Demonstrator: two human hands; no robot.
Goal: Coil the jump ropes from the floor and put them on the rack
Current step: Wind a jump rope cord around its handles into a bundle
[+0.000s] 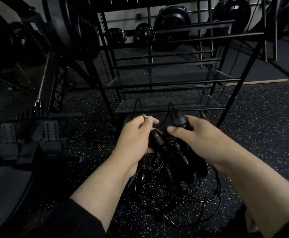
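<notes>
Two hands work the jump ropes [171, 182] in the head view: your left hand [135, 134] pinches a thin cord while clutching handles, and your right hand [197, 134] closes around another handle. Most cord hangs tangled below both wrists, so you seem mid-gathering; next, wind neat loops. The rack [166, 86] stands just beyond your fingers on speckled floor [260, 117], a rower [54, 93] left.

Bare forearms [104, 184] emerge from pushed-up black sleeves [82, 219].
</notes>
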